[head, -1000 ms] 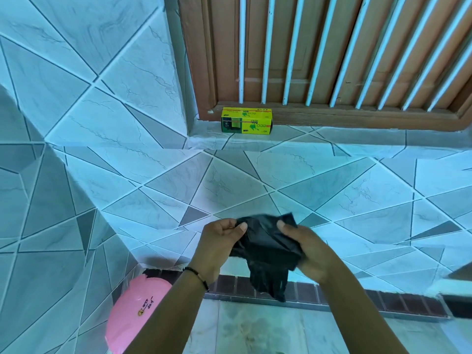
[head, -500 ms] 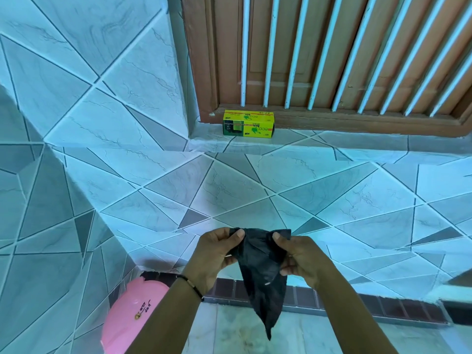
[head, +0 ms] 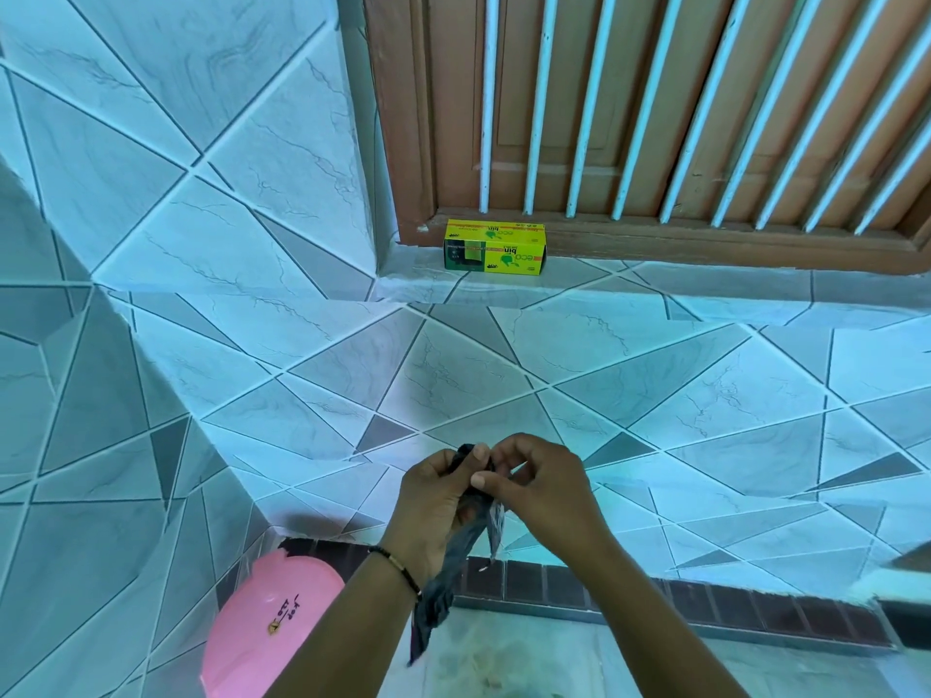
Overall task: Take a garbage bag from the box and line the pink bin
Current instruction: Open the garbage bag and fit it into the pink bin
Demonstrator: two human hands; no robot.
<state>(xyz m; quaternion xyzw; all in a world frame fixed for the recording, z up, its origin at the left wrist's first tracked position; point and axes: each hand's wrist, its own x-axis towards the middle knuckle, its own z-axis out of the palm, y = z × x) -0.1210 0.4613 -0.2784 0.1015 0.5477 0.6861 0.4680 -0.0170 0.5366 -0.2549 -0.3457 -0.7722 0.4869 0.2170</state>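
Note:
A black garbage bag (head: 448,571) hangs bunched and narrow from both my hands in front of the tiled wall. My left hand (head: 433,501) pinches its top edge, and my right hand (head: 539,486) grips the same edge with thumb and fingers, close against the left. The pink bin (head: 262,627) stands low at the left, below my left forearm, only its lid side showing. The yellow-green bag box (head: 496,246) rests on the tiled ledge, far above my hands, against the wooden frame.
A brown wooden window frame (head: 413,143) with white bars (head: 579,103) rises behind the ledge. Tiled walls meet in a corner at the left. A dark brick strip (head: 655,596) runs along the floor edge under my hands.
My hands have drawn together at the bag's top edge. The bag, spread wide a second ago, now hangs down long and narrow.

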